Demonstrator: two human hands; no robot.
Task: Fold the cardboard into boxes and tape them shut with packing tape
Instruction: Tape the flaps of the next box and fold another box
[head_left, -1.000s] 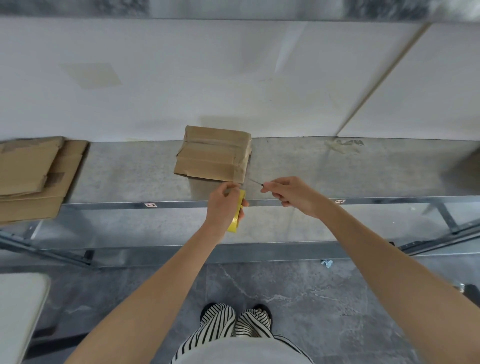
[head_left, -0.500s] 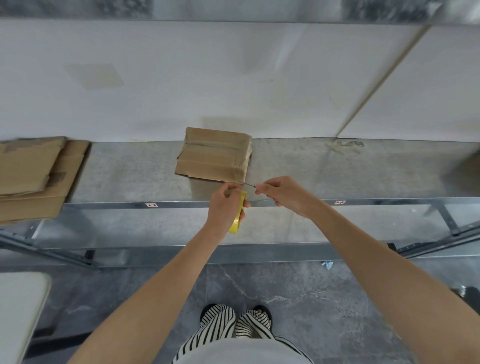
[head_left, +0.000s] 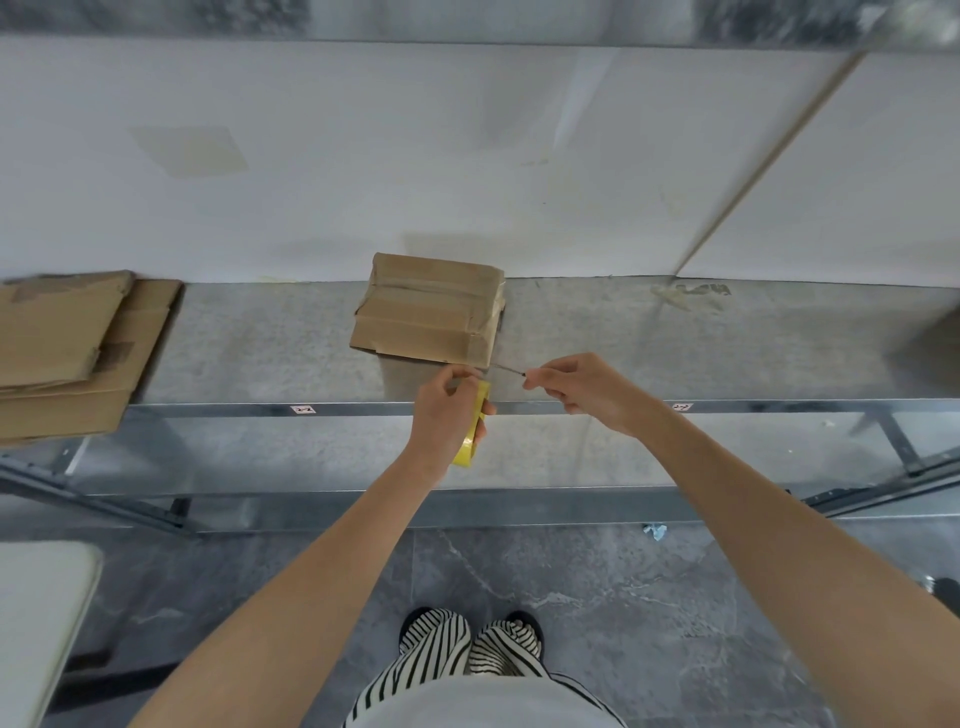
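Near edge, 6 o'clock: two legs in black-and-white striped trousers (head_left: 467, 649) over a grey veined stone floor (head_left: 571, 582), glossy. One white flat-topped seat (head_left: 36, 613) at 8 o'clock, rounded corner. One small crumpled blue scrap (head_left: 655, 531) on the floor at 4 o'clock, just below the rack

Mid: two bare forearms converge at centre. Left hand (head_left: 447, 415) has its fingers curled round one yellow tape roll (head_left: 474, 431), held on edge, ring shape, mostly hidden behind the palm. Right hand (head_left: 587, 392), at 3 o'clock of the left, pinches the free end of one thin tape strip (head_left: 506, 368) between thumb and fingertips, other fingers tucked. Strip runs taut between the two hands, looks clear, seen edge-on

Behind: galvanised metal shelf (head_left: 260, 338), dull speckled sheet, two small printed labels on the front lip (head_left: 303, 409) (head_left: 681, 407). One brown cardboard box (head_left: 431, 309) at 12 o'clock of the hands, sitting on the shelf, closed, rectangular, creased, with glossy tape bands across the top. Flat cardboard stack (head_left: 67, 343) at 9 o'clock, at least two sheets, corrugated brown, overhanging the lip. Pale crumpled residue (head_left: 691, 293) at 2 o'clock, can't tell what it is

Far: smooth white wall (head_left: 363, 156), matte
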